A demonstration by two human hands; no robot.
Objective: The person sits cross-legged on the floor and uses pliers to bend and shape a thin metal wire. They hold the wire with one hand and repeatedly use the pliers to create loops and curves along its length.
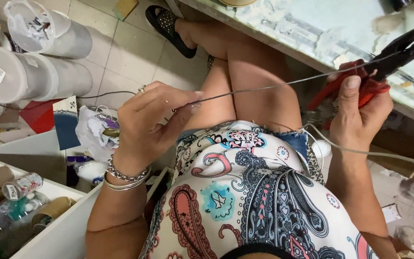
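While the left hand (152, 122) pinches a thin wire (274, 85) taut, the right hand (360, 112) grips red-handled pliers (384, 67); jaws shut on wire's other end, w/ table (312, 29) just beyond.

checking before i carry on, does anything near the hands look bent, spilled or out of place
Nothing stands out. The wire runs straight from the left hand pinch to the pliers in the right hand. Two tubs lie on their sides on the floor, nothing spilled.

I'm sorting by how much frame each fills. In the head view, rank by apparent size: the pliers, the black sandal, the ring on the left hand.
1. Pliers, largest, though nearer the camera.
2. Sandal, smaller, but farther away, so true order is unsure.
3. Ring, clearly smallest.
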